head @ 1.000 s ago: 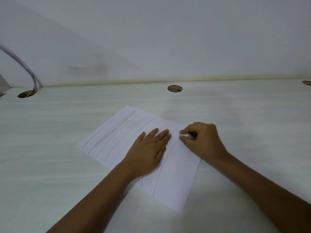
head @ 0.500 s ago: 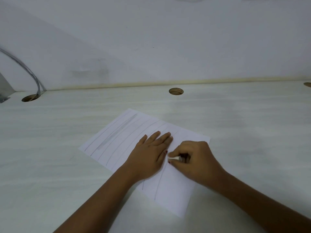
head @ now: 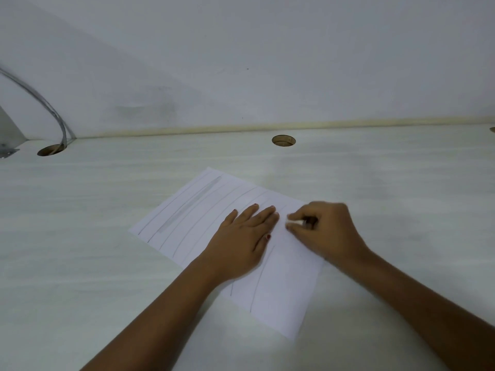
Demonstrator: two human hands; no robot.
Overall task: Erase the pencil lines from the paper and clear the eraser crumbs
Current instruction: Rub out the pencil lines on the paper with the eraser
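Roughly early stage, my read: most pencil lines (head: 184,223) and a grey shaded band (head: 191,204) were left unerased on the paper (head: 284,290); only the strip near its right edge looked bare. Crumbs were too small to tell. The paper lay skewed on the desk (head: 80,236), long axis running from left to near right, lines crossing it. Left hand (head: 241,242) lay flat, fingers straight, pressing the sheet. Right hand (head: 326,231), just beside it, pinched the white eraser (head: 294,223) against the paper, its tip pointing left.
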